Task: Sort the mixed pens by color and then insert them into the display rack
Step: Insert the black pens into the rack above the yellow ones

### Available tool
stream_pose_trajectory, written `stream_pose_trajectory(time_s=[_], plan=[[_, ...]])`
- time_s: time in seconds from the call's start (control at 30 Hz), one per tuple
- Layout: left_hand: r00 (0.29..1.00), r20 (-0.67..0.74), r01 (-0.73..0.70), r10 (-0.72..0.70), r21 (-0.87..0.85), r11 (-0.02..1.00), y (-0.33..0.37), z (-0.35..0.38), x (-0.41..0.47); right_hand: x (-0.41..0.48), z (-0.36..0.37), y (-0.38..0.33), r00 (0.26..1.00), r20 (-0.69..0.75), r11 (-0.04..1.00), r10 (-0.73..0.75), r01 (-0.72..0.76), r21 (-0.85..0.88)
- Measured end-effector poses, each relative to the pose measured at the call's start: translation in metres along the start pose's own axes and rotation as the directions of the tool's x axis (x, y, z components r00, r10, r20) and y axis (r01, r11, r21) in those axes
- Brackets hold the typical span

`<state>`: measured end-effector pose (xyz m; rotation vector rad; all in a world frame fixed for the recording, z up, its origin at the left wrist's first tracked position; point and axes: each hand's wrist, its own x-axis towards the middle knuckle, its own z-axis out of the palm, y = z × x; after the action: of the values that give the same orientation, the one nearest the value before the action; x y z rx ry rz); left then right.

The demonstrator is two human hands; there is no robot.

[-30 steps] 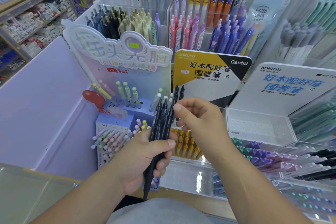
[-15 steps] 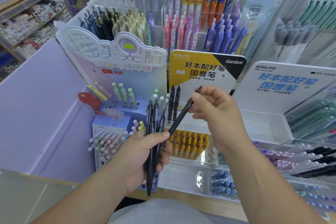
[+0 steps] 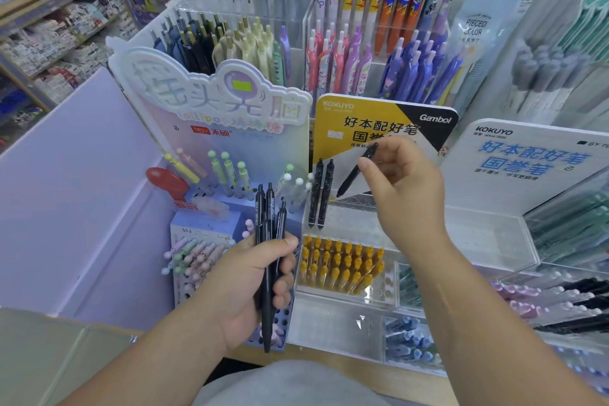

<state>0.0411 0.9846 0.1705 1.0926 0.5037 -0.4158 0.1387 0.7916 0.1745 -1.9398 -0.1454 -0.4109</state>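
Observation:
My left hand grips a bundle of black pens, upright, in front of the lilac lollipop rack. My right hand pinches a single black pen, tilted, its tip pointing down-left just above the holed top of the clear Kokuyo display rack. Two black pens stand upright in that rack's left holes, right beside the held pen's tip. A yellow-and-black Gambol sign backs the rack.
The lilac lollipop rack with pastel pens stands left. Yellow pens fill the tray below the clear rack. A white Kokuyo stand sits right, with purple and black pens lying low right. Packed pen shelves rise behind.
My right hand pulled one black pen out of the bundle and carried it up and right, over the clear rack. The left hand kept the remaining pens still.

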Motion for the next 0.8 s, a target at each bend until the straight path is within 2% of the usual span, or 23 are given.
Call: stream_pose_trajectory(time_s=[0.2, 0.5, 0.63, 0.8], plan=[[1.000, 0.005, -0.006, 0.006, 0.000, 1.000, 0.001, 0.000, 0.000, -0.003, 0.013, 0.004, 0.998, 0.059, 0.998, -0.025, 0.028, -0.059], [1.000, 0.014, -0.008, 0.008, -0.013, 1.000, 0.002, 0.000, -0.002, -0.004, 0.027, 0.021, 0.996, 0.081, 0.970, -0.024, 0.043, -0.239], [0.999, 0.040, -0.016, 0.016, 0.005, 1.000, 0.002, 0.000, -0.004, -0.004, 0.029, 0.023, 0.990, 0.140, 0.946, -0.032, 0.075, -0.315], [0.998, 0.062, -0.023, 0.023, -0.008, 1.000, 0.003, 0.001, -0.007, -0.005, 0.030, 0.025, 0.989, 0.150, 0.946, -0.007, 0.055, -0.321]])
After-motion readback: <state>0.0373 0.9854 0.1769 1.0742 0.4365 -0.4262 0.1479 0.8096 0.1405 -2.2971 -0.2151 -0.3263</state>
